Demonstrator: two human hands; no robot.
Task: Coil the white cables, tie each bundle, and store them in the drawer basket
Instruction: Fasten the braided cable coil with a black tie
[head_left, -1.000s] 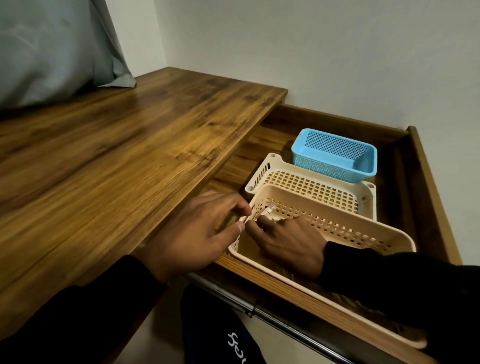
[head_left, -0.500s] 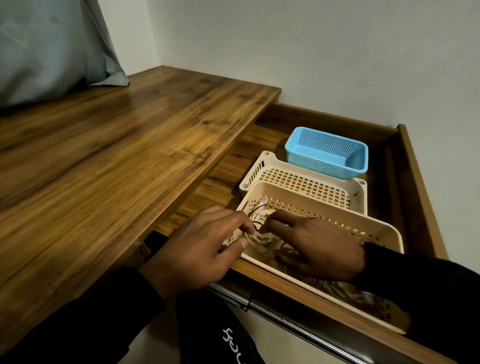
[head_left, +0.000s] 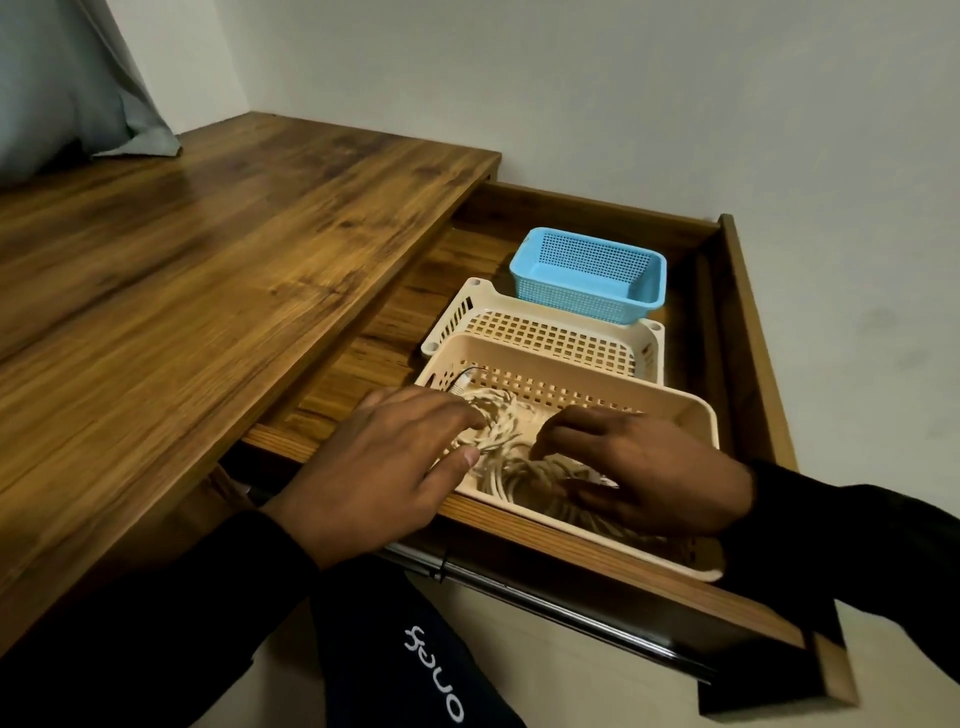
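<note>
A coil of white cables (head_left: 498, 423) lies inside the nearest cream basket (head_left: 670, 401) in the open wooden drawer (head_left: 750, 332). One plug end (head_left: 460, 385) sticks up by the basket's left rim. My left hand (head_left: 384, 467) reaches over that rim, its fairly straight fingers touching the coil's left side. Inside the basket, my right hand (head_left: 654, 467) has its fingers and thumb curled round the strands on the right. The hands hide much of the coil.
Behind the near basket sits a second cream basket (head_left: 519, 305), then a blue mesh basket (head_left: 592, 275) at the drawer's back. The wooden desk top (head_left: 208, 270) spreads to the left, with a grey curtain (head_left: 62, 88) at its far corner. A white wall stands behind.
The view has drawn back a little. My right hand has moved rightward in the basket, and more of the cable coil now shows between the hands.
</note>
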